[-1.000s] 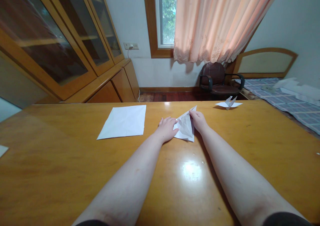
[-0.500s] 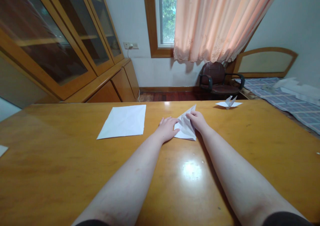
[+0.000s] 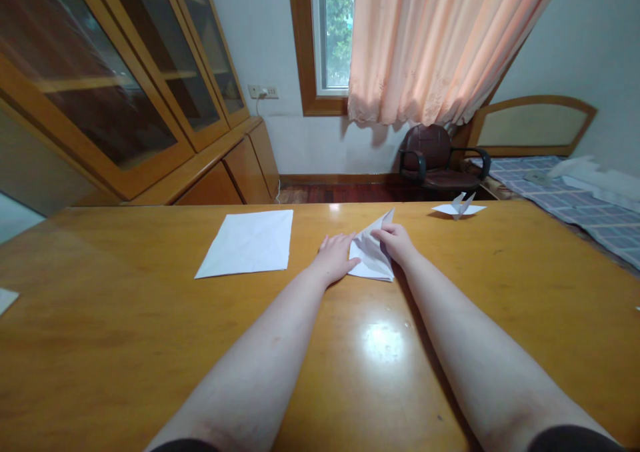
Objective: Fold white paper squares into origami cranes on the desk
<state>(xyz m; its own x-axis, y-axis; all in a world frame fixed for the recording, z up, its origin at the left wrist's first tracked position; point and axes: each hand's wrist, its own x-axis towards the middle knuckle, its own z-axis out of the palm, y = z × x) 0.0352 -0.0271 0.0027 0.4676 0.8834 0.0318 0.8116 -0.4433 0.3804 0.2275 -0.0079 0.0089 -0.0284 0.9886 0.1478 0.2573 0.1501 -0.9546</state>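
Note:
Between my hands a partly folded sheet of white paper (image 3: 371, 255) rests on the wooden table (image 3: 100, 345), one flap raised to a point at its far side. My left hand (image 3: 335, 257) lies open at the paper's left edge, its thumb on the paper and its fingers stretched over the tabletop. With fingers pinched on the raised flap, my right hand (image 3: 397, 242) grips the paper from the right. Farther left lies a flat white paper sheet (image 3: 247, 242). A folded paper crane (image 3: 459, 207) stands near the table's far right edge.
A corner of something white (image 3: 7, 299) shows at the table's left side. Beyond the table are a glass-door cabinet (image 3: 145, 92), a brown armchair (image 3: 430, 155), a curtained window (image 3: 337, 32) and a bed (image 3: 545, 179).
My left fingers have slid slightly left, off the paper's upper left edge. The right hand keeps its pinch on the flap. The view has shifted very little.

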